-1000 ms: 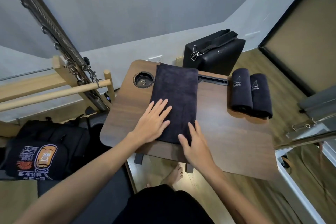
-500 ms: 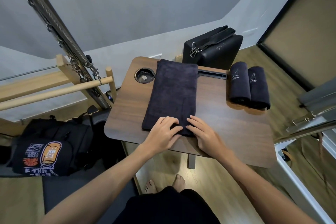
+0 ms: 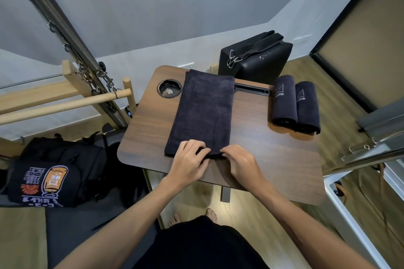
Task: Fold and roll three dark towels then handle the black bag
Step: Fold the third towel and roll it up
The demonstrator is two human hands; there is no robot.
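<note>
A dark towel [image 3: 203,111], folded into a long strip, lies flat on the wooden table [image 3: 273,159]. My left hand [image 3: 189,159] and my right hand [image 3: 241,160] sit side by side at its near end, fingers curled over the edge and pinching it. Two rolled dark towels [image 3: 295,103] with pale logos lie together at the table's right side. The black bag [image 3: 255,57] with a strap and metal clips stands behind the table's far edge.
A round cup recess [image 3: 169,90] and a black slot [image 3: 251,89] are set into the table's far part. A black backpack [image 3: 54,170] lies at the left. Wooden bars [image 3: 65,102] and a metal spring rise at the left. A metal frame [image 3: 371,142] runs along the right.
Both hands slid from lying flat on the towel down to its near end and curled their fingers onto the edge. The towel lies in the same place.
</note>
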